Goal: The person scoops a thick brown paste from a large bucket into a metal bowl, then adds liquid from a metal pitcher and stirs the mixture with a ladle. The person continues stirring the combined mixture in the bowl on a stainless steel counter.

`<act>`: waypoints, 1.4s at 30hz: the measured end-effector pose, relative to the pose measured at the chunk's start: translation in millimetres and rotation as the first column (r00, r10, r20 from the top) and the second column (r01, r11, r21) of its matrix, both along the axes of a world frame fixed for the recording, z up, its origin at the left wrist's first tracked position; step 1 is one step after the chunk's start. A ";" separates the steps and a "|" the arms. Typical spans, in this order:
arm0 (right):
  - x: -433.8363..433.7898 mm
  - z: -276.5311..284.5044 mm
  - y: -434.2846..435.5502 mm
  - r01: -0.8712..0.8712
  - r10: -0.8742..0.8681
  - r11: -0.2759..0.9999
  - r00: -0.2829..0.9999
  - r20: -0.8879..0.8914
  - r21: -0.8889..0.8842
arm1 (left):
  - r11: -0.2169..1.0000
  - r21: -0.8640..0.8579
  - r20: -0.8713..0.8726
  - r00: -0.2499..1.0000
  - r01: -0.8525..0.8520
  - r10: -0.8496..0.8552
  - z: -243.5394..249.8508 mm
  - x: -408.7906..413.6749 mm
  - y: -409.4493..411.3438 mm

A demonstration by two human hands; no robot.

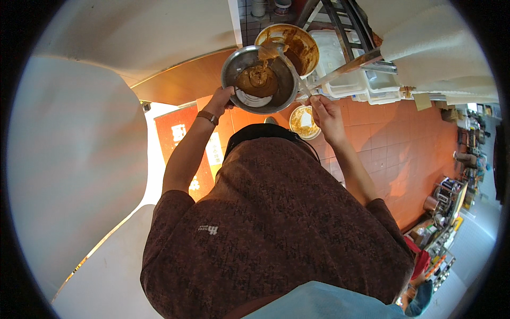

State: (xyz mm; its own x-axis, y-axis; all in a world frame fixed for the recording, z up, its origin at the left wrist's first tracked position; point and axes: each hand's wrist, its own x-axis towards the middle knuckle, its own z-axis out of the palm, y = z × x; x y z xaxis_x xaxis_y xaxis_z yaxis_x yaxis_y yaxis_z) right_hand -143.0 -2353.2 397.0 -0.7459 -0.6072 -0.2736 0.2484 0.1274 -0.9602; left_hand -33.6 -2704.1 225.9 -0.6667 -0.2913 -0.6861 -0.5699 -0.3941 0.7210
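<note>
My left hand [220,103] grips the near left rim of a stainless steel mixing bowl [287,85]. Thick brown paste [257,81] lies in the bowl, with a white patch [253,99] beside it that could be powder or cream. My right hand [327,116] is closed around the handle of a long spatula [295,73]. Brown paste clings to the spatula's far end and hangs above the bowl's far rim. Behind the bowl stands a white bucket [312,44], its inner wall smeared with the same brown paste. The bowl hides part of the bucket.
A paste-smeared round lid [297,129] lies on the red tiled floor [382,135]. Clear plastic bins [338,81] and a metal rack [338,28] stand at the far right. A brown wooden panel [183,79] runs along the left. Another person in a red top [421,261] is behind at right.
</note>
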 end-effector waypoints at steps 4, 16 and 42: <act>-0.2 -33.3 -1.9 -0.029 0.030 0.999 0.993 -0.111 0.015 | 1.000 -0.004 0.016 1.000 -0.005 0.005 2.8 4.9 -1.8; 0.8 -84.7 -3.7 0.030 -0.042 0.999 0.953 0.299 0.043 | 1.000 0.001 0.022 1.000 -0.002 0.002 -2.9 2.3 -1.2; -10.4 -21.1 9.6 -0.024 0.071 0.993 0.909 0.410 -0.118 | 0.999 0.033 -0.053 0.998 -0.014 0.016 -4.0 5.2 3.1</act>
